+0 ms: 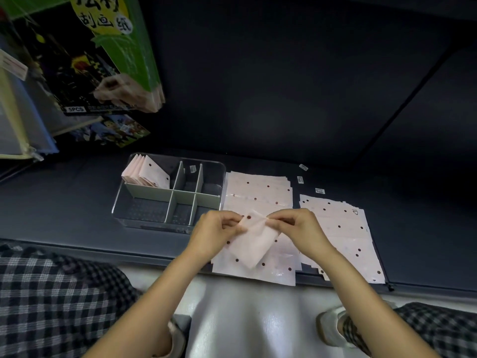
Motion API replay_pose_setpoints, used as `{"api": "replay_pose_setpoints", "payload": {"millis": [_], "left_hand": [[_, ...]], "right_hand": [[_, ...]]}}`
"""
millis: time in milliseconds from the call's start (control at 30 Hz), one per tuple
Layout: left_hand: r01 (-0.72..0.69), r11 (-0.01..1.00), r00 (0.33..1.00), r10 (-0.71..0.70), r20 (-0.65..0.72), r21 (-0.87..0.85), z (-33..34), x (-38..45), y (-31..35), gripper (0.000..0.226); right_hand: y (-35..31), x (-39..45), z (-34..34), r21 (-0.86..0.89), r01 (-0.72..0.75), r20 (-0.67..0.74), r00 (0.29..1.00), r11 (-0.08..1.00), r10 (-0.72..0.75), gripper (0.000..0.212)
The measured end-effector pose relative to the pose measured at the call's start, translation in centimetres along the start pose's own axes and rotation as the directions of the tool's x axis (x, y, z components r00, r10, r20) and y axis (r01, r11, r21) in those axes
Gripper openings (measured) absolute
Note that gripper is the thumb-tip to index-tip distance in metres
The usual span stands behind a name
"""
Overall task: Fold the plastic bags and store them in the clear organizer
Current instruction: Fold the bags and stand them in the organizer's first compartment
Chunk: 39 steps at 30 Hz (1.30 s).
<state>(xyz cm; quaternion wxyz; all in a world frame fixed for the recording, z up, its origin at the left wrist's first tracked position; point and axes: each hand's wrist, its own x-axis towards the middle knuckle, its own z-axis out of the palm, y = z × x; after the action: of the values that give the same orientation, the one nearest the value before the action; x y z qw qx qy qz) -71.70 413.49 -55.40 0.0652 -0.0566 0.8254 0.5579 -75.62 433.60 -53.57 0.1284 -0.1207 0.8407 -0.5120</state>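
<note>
A folded pale pink plastic bag (254, 241) hangs tilted between my hands above a flat stack of pink dotted bags (258, 192). My left hand (215, 232) pinches its upper left edge and my right hand (294, 226) pinches its upper right corner. A second flat stack of bags (343, 228) lies to the right. The clear organizer (121, 205) with grey dividers sits to the left of the stacks. Several folded bags (145, 173) stand in its back left compartment; the other compartments hold none.
The dark shelf (64, 202) carries everything; its front edge runs below my hands. Hanging packaged goods (103, 60) and a zip pouch (23, 120) crowd the upper left. Small white labels (320, 191) lie behind the right stack. My checked trousers (51, 293) and a shoe (331, 329) show below.
</note>
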Motion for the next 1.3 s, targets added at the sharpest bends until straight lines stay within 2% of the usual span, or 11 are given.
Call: {"api": "replay_pose_setpoints", "payload": {"millis": [167,333,533,633,700,767,833,933,1067,1167,1300], "left_hand": [[-0.048,0.98,0.986,0.015,0.167,0.194,-5.5,2.4,0.9,0.018],[-0.133,0.932,0.969,0.051,0.242,0.336,-11.2,4.0,1.7,0.022],[0.097,0.995,0.945,-0.096,0.313,0.011,-15.6,4.5,-2.0,0.037],[0.152,0.983,0.971,-0.13,0.199,-0.102,-17.2,5.8,-4.1,0.04],[0.111,0.986,0.993,-0.114,0.017,0.126,-18.6,7.0,-5.8,0.037],[0.112,0.837,0.993,-0.074,-0.092,0.536,-20.0,7.9,-7.8,0.039],[0.135,0.685,0.991,-0.079,-0.11,0.716,-20.9,8.4,-9.1,0.042],[0.104,0.644,0.993,-0.109,-0.044,0.758,-21.0,9.1,-10.7,0.041],[0.127,0.682,0.983,-0.183,-0.001,0.721,-21.2,9.8,-11.5,0.046],[0.126,0.704,0.987,-0.161,-0.016,0.699,-21.4,9.7,-11.8,0.049],[0.09,0.675,0.991,-0.134,0.002,0.732,-21.5,9.1,-12.2,0.049]], "right_hand": [[-1.7,1.8,0.7,0.101,-0.018,-0.046,0.999,0.995,0.023,0.022],[-4.8,5.1,4.8,-0.021,0.02,0.134,0.991,1.0,-0.017,0.013],[-7.5,10.1,9.5,-0.058,-0.025,0.24,0.97,0.998,0.038,0.017],[-8.0,12.9,10.8,0.02,-0.126,0.28,0.953,0.992,0.115,0.012],[-8.3,14.9,11.7,0.038,-0.161,0.206,0.967,0.986,0.15,0.012],[-8.5,16.8,12.9,0.024,-0.171,0.108,0.98,0.985,0.167,0.014],[-9.0,18.5,14.5,-0.052,-0.139,0.049,0.989,0.989,0.142,0.014],[-9.5,20.4,17.3,-0.262,-0.045,0.037,0.998,0.964,0.057,0.015],[-9.6,21.7,20.3,-0.618,0.002,0.018,1.0,0.786,0.011,0.015],[-9.3,22.2,22.2,-0.66,-0.028,0.024,0.998,0.75,0.059,0.023],[-9.0,23.1,24.7,-0.515,-0.136,0.097,0.972,0.846,0.215,0.035]]}}
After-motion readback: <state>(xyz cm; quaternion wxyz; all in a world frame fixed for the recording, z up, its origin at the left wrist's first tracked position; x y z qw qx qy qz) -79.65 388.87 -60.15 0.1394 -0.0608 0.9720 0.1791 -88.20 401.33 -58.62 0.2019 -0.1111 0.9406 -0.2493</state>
